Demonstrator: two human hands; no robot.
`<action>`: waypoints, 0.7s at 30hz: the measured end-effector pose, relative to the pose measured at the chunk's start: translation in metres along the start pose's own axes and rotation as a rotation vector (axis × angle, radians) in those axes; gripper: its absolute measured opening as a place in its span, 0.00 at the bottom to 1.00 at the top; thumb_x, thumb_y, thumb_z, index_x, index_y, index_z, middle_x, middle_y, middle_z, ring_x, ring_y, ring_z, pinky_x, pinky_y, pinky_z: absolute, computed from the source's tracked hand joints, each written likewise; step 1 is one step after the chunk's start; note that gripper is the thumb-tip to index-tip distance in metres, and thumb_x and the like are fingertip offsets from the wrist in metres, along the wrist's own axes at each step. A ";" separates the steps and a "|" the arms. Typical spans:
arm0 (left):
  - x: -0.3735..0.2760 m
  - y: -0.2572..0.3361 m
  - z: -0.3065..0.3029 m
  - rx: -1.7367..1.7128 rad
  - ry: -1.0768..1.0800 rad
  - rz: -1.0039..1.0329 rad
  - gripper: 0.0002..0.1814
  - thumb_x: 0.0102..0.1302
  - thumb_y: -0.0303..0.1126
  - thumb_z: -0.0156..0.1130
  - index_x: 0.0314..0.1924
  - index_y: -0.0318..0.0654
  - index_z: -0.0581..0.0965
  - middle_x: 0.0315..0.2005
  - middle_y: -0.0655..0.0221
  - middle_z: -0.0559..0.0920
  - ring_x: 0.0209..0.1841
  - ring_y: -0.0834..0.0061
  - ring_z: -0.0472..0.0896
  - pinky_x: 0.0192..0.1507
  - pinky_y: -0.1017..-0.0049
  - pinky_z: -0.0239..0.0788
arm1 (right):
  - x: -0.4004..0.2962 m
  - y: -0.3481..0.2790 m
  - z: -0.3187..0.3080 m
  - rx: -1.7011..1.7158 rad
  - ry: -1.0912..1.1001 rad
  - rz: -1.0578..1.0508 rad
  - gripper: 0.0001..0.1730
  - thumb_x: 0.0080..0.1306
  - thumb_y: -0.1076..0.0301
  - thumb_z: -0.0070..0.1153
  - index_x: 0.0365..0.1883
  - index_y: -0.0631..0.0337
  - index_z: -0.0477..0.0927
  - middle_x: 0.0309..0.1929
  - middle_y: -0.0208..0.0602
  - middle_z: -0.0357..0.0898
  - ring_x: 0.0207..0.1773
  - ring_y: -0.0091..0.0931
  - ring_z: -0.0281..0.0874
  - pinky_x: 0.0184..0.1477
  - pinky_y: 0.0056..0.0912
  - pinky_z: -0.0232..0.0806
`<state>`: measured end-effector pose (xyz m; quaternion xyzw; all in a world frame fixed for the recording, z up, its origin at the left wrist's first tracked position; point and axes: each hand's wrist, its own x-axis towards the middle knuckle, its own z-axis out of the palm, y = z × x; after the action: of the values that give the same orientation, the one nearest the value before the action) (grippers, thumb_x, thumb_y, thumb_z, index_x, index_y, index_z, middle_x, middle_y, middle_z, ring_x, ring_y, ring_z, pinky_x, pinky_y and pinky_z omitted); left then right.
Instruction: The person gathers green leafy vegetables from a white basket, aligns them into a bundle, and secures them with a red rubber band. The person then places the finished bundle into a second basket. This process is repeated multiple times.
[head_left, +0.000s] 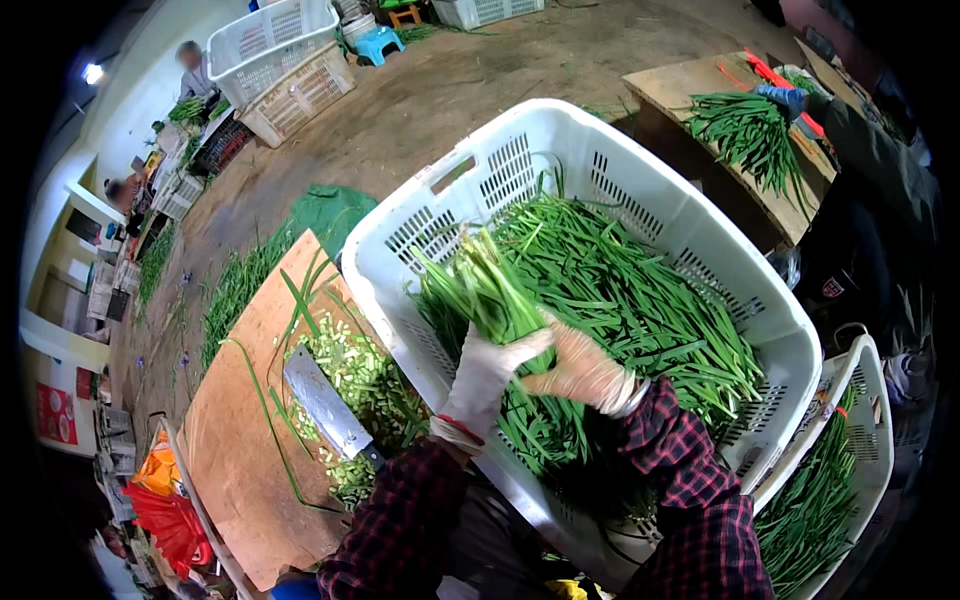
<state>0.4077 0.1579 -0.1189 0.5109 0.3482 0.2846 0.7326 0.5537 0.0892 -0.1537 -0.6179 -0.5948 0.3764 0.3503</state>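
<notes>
Between my two gloved hands is a thick bundle of garlic chives, its pale stem ends pointing up and away from me. My left hand wraps the bundle from the left, and my right hand grips it from the right. Both are over a large white plastic crate, in which many loose green chives lie. On the left, a wooden board bears chopped stem pieces and a cleaver lying flat, its dark handle partly behind my left sleeve.
A second crate with chives stands at the lower right. Another bundle lies on a wooden table. Stacked crates and a blue stool stand farther off. Two people are at the far left. Red plastic bags lie lower left.
</notes>
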 end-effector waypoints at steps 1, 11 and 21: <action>-0.005 -0.001 -0.006 -0.091 0.008 -0.068 0.18 0.59 0.24 0.67 0.51 0.33 0.78 0.43 0.66 0.82 0.47 0.75 0.79 0.54 0.73 0.70 | -0.003 -0.026 -0.001 -0.226 -0.022 -0.039 0.61 0.46 0.50 0.76 0.71 0.67 0.55 0.50 0.52 0.79 0.51 0.39 0.79 0.52 0.35 0.71; -0.052 -0.006 0.016 -0.503 -0.234 -0.133 0.26 0.61 0.26 0.65 0.59 0.35 0.70 0.54 0.65 0.78 0.53 0.70 0.78 0.57 0.68 0.71 | -0.034 -0.091 -0.009 0.649 0.161 -0.199 0.56 0.47 0.57 0.78 0.69 0.67 0.60 0.60 0.46 0.72 0.59 0.30 0.72 0.62 0.32 0.64; -0.113 0.013 0.020 1.093 -0.145 0.260 0.56 0.43 0.50 0.77 0.68 0.32 0.59 0.65 0.50 0.63 0.67 0.50 0.63 0.68 0.61 0.57 | -0.082 -0.165 -0.040 0.402 0.669 -0.234 0.22 0.52 0.81 0.64 0.47 0.66 0.77 0.38 0.29 0.82 0.39 0.19 0.77 0.45 0.23 0.72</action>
<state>0.3553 0.0638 -0.0773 0.8729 0.3278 0.1152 0.3427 0.5103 0.0154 0.0144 -0.5537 -0.4287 0.2211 0.6788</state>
